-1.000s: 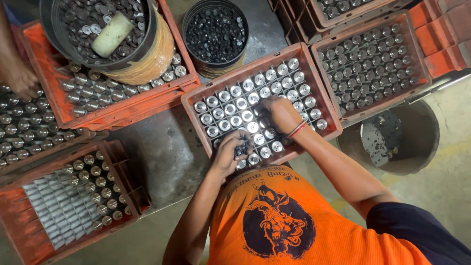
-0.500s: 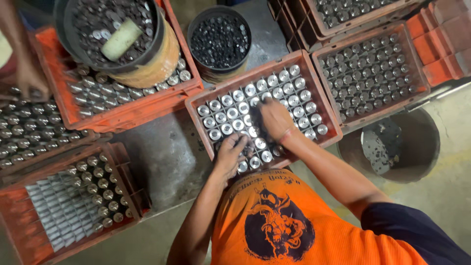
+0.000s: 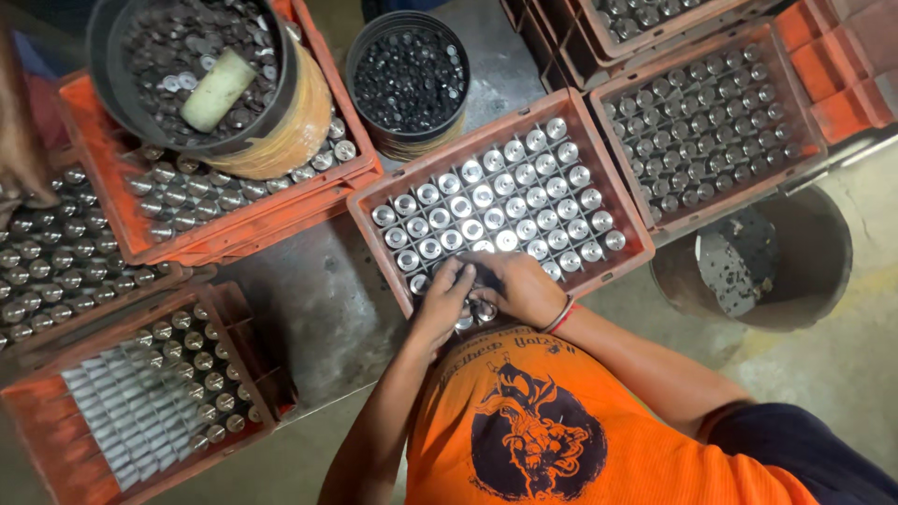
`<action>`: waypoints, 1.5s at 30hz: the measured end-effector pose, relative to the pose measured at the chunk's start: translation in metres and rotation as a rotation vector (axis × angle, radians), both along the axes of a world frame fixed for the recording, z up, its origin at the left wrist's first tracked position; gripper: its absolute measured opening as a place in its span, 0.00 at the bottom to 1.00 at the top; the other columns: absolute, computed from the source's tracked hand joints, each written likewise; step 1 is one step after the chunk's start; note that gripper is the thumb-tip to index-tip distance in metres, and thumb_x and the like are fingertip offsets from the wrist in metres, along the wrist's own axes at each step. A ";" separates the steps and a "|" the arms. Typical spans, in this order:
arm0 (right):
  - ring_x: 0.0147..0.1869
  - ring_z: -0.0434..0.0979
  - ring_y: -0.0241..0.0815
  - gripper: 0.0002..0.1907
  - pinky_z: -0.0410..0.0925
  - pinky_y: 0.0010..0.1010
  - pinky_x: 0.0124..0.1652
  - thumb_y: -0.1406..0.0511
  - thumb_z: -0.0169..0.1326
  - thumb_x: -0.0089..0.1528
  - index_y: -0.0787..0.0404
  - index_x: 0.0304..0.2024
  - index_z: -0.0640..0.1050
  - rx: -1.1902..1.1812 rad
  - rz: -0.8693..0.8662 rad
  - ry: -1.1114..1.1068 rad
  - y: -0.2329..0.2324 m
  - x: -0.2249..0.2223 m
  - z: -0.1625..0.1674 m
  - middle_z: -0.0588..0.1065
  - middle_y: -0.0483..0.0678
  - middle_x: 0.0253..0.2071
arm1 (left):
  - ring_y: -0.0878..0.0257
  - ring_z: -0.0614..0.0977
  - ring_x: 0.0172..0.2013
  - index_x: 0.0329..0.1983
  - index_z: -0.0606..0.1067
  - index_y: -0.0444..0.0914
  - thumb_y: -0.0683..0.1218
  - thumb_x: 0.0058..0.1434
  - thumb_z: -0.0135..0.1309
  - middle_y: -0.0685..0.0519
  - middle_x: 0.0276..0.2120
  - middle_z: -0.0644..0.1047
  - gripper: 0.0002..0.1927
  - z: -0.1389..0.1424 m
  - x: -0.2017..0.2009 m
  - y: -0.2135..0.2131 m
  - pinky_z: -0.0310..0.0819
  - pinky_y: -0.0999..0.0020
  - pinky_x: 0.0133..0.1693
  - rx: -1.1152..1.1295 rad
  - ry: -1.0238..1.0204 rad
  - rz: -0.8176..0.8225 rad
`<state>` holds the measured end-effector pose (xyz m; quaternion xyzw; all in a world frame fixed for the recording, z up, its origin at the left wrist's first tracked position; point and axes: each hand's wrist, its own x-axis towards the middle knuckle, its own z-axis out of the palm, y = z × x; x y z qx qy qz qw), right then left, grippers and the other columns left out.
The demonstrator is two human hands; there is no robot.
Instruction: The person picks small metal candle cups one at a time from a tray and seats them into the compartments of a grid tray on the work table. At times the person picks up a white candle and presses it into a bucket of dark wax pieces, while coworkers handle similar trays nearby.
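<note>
An orange plastic crate [image 3: 374,196] in front of me holds rows of upright shiny metal cylinders [image 3: 505,201]. Both my hands meet over its near edge. My left hand [image 3: 438,301] pinches a cylinder in the front row with its fingertips. My right hand [image 3: 524,285], with a red thread at the wrist, lies curled palm-down over the neighbouring cylinders and touches the left hand. What is under its fingers is hidden. My orange printed shirt [image 3: 561,421] fills the bottom of the view.
More orange crates of cylinders stand around: right [image 3: 711,122], lower left [image 3: 140,393], left [image 3: 56,271]. A black tub of metal discs [image 3: 187,65] sits on a yellow drum, beside a black bucket of small parts [image 3: 409,79]. A round bucket [image 3: 776,262] stands at right. Another person's hand [image 3: 21,159] shows at the left edge.
My right hand has drawn back from the middle of the crate to its near row and joined my left hand. The left hand has barely shifted.
</note>
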<state>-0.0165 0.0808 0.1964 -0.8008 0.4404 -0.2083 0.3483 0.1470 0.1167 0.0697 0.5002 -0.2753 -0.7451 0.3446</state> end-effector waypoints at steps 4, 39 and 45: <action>0.42 0.79 0.62 0.26 0.72 0.47 0.42 0.66 0.62 0.58 0.58 0.59 0.75 -0.024 0.036 0.026 0.003 0.001 0.000 0.79 0.60 0.39 | 0.74 0.77 0.39 0.54 0.69 0.47 0.52 0.72 0.47 0.61 0.43 0.75 0.11 -0.009 0.003 0.001 0.75 0.75 0.34 0.080 0.030 -0.012; 0.45 0.80 0.57 0.10 0.73 0.42 0.44 0.70 0.61 0.57 0.63 0.42 0.81 -0.196 0.059 0.100 -0.038 -0.038 -0.055 0.80 0.56 0.42 | 0.67 0.72 0.26 0.48 0.76 0.32 0.39 0.70 0.41 0.54 0.28 0.71 0.12 0.050 0.028 0.018 0.68 0.69 0.30 -0.258 -0.204 -0.175; 0.44 0.80 0.57 0.15 0.73 0.43 0.44 0.70 0.60 0.51 0.60 0.42 0.83 -0.170 0.117 0.406 -0.039 -0.017 -0.060 0.79 0.59 0.41 | 0.70 0.70 0.24 0.55 0.70 0.36 0.40 0.72 0.37 0.58 0.26 0.68 0.14 0.039 0.025 0.028 0.68 0.75 0.28 -0.248 -0.100 -0.105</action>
